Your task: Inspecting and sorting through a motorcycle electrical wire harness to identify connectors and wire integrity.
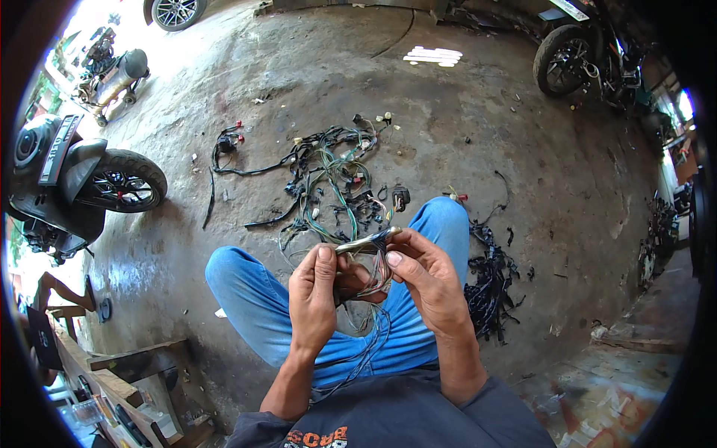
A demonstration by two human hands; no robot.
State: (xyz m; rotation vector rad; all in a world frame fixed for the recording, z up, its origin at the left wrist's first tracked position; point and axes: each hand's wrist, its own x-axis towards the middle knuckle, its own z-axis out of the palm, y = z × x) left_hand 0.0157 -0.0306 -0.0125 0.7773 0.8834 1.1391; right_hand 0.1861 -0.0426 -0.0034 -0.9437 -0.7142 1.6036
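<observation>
My left hand [314, 295] and my right hand [422, 276] are raised over my lap, both closed on a bundle of thin coloured wires [367, 243]. Thumbs and fingertips pinch the bundle's taped upper end, which points right. Loose strands [371, 328] hang down from it between my hands onto my blue jeans [246, 291]. On the concrete floor just beyond my knees lies a tangled wiring harness [332, 179] with green, black and white wires and several small connectors.
A heap of black tape scraps [489, 287] lies right of my right knee. A scooter [75, 179] stands at the left, a motorcycle [579, 52] at the back right. An air compressor [112, 78] sits far left. A wooden bench [112, 373] is at lower left.
</observation>
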